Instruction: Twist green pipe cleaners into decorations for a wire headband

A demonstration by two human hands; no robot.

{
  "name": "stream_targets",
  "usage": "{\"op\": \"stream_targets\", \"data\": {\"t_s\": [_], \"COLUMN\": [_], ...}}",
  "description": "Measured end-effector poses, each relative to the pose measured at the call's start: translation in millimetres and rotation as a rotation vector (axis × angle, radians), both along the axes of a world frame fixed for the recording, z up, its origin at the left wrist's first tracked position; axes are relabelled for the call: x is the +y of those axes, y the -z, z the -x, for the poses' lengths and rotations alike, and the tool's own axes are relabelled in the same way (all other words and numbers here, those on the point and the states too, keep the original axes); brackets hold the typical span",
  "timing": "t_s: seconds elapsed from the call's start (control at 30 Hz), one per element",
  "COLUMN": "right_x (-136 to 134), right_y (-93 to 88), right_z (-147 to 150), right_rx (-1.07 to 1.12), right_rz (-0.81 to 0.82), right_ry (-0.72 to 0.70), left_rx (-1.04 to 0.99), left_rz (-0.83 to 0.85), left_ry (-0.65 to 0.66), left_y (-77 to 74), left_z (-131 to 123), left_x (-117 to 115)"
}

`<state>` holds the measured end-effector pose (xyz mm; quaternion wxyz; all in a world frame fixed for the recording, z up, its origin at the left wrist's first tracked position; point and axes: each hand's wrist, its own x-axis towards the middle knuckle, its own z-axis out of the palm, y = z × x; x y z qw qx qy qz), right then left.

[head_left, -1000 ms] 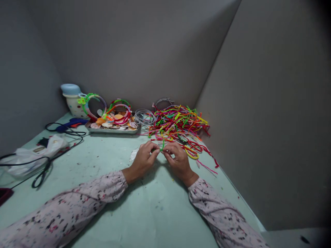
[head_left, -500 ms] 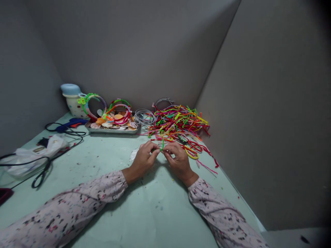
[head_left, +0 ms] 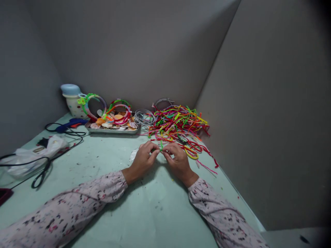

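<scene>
A short green pipe cleaner (head_left: 161, 146) is pinched between my two hands, with one end sticking up above the fingertips. My left hand (head_left: 145, 156) closes thumb and forefinger on its left side. From the other side my right hand (head_left: 178, 160) grips it the same way, the fingertips of both hands almost touching. Fingers hide most of the piece, so its full shape cannot be made out. Just beyond the hands lies a tangled heap of colourful pipe cleaners (head_left: 178, 120).
Behind the left hand, a metal tray (head_left: 112, 131) holds shells and wrapped hoops (head_left: 121, 115). Coiled wire (head_left: 144, 117) lies beside it. Farther left are a blue-lidded container (head_left: 73, 101), a black cable (head_left: 49, 162) and a plastic bag (head_left: 31, 158). Grey walls enclose the table (head_left: 144, 217).
The green pipe cleaner's upright end has shifted slightly left and looks a little shorter. Both hands stay in nearly the same place.
</scene>
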<state>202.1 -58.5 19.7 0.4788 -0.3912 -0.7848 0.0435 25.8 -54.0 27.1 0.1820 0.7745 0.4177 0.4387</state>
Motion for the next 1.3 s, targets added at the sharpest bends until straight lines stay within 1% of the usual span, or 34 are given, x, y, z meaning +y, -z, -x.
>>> {"op": "stream_targets", "data": {"t_s": [0.3,0.47,0.8,1.1,1.3], "right_x": [0.3,-0.6,-1.2,0.1,0.8], "right_y": [0.1,-2.0,-2.6,-1.9,-0.8], "right_z": [0.2,1.4,2.5,2.7,2.2], "right_rx": [-0.009,-0.018,-0.076,-0.052,-0.084], "right_rz": [-0.003,0.025,0.074,0.057,0.054], "right_ry": [0.0,0.009,0.004,-0.02,-0.006], "left_rx": [0.018,0.028,0.041,0.057,0.056], "left_rz": [-0.005,-0.01,-0.001,-0.015,-0.025], "left_ry": [-0.005,-0.016,-0.015,-0.018,-0.015], "left_y": [0.0,1.5,-1.1,-1.8,-1.5], "left_z": [0.0,0.4,-0.1,0.1,-0.7], "left_x": [-1.0,0.6,-1.5,-2.2,-1.1]}}
